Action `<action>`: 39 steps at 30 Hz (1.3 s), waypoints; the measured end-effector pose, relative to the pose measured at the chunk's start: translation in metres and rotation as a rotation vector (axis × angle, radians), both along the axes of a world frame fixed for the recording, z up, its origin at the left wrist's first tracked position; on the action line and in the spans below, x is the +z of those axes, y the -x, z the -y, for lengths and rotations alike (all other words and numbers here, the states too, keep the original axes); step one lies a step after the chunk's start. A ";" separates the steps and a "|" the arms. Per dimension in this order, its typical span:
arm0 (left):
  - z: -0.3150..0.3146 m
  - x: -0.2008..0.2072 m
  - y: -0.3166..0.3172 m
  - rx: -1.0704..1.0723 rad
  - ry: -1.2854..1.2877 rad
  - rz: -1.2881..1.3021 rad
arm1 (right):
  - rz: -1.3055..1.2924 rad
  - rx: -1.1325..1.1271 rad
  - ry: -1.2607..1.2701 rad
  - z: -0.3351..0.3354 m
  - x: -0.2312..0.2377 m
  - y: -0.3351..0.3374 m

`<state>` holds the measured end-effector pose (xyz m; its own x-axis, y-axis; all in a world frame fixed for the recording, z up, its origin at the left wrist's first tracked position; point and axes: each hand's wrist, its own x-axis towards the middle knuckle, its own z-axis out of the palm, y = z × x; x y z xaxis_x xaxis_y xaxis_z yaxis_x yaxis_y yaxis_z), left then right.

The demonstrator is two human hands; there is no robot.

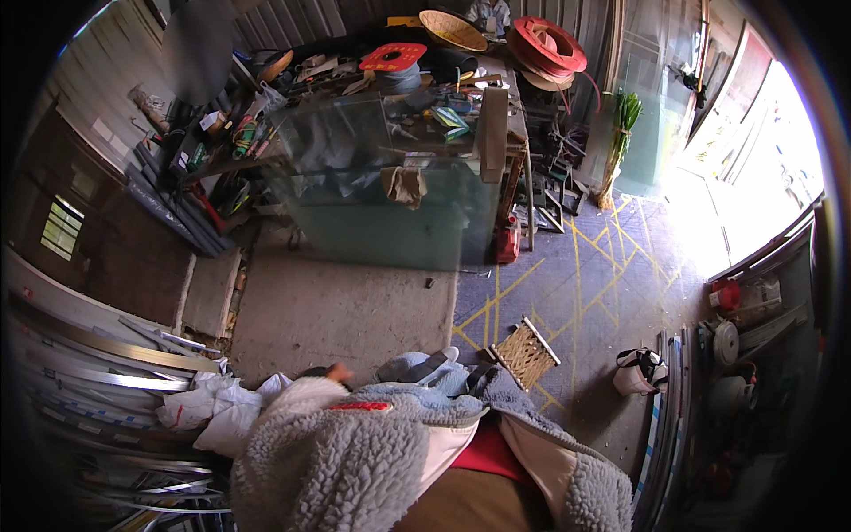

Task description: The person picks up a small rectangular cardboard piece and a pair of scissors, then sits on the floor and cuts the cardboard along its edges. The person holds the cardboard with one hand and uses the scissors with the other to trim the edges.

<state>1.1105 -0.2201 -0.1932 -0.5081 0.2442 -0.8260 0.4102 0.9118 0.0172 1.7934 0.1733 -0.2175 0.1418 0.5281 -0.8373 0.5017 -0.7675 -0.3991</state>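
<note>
My left hand (pixel 335 372) shows only in small part, past the cuff of my grey fleece sleeve (pixel 332 452). It hangs low over the bare concrete floor (pixel 355 315); its fingers are too small and dark to read, and I make out nothing held in it. Close by on the left lie crumpled white plastic bags (pixel 222 408). My right hand is out of sight; only the right sleeve (pixel 596 488) shows at the lower edge. Ahead of my feet, to the right, stands a small folding stool (pixel 526 353) with a woven seat.
Large glass panes (pixel 390 222) lean against a cluttered workbench (pixel 517 133). Metal strips (pixel 115 372) are stacked at left. A red canister (pixel 508 241) stands by the bench. At right are a white bag (pixel 640 371), long rails (pixel 671 408) and a bright doorway (pixel 753 168).
</note>
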 end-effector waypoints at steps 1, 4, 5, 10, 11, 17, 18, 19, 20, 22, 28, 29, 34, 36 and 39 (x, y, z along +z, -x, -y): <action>0.046 0.003 0.001 0.125 0.072 0.018 | 0.057 -0.047 0.056 0.018 0.002 -0.038; 0.125 0.019 -0.008 0.368 0.156 0.062 | 0.139 -0.151 0.144 0.052 0.011 -0.097; 0.138 0.024 -0.011 0.420 0.155 0.071 | 0.144 -0.182 0.155 0.060 0.013 -0.108; 0.048 0.001 0.002 0.571 -0.282 0.285 | 0.005 -0.262 0.089 0.057 -0.019 -0.080; 0.005 -0.002 0.005 0.508 -0.394 0.359 | -0.132 -0.305 0.035 0.045 -0.027 -0.050; -0.326 0.093 -0.091 -0.112 -0.924 0.269 | -0.250 0.549 -0.459 -0.081 0.073 0.255; -0.355 0.125 -0.118 -0.101 -1.111 0.414 | -0.583 0.541 -0.640 -0.081 0.109 0.300; -0.375 0.155 -0.142 -0.220 -1.130 0.366 | -1.007 0.437 -0.548 -0.079 0.145 0.337; -0.386 0.179 -0.159 -0.360 -1.254 0.336 | -0.960 0.635 -0.923 -0.076 0.176 0.364; -0.390 0.204 -0.166 -0.300 -1.292 0.314 | -0.605 0.774 -1.058 -0.075 0.210 0.390; -0.272 0.095 -0.080 -0.249 -0.850 0.154 | -0.345 0.879 -0.669 -0.060 0.048 0.272; -0.225 0.072 -0.061 -0.217 -0.760 0.031 | -0.084 0.998 -0.552 -0.053 0.009 0.221; -0.002 0.037 -0.015 0.508 0.010 -0.180 | 0.239 0.464 0.011 0.044 -0.056 -0.065; 0.043 0.041 -0.017 0.567 0.033 -0.112 | 0.246 0.180 0.106 0.068 -0.038 -0.115; 0.067 0.040 -0.020 0.390 -0.032 0.010 | 0.203 -0.037 0.088 0.085 -0.017 -0.125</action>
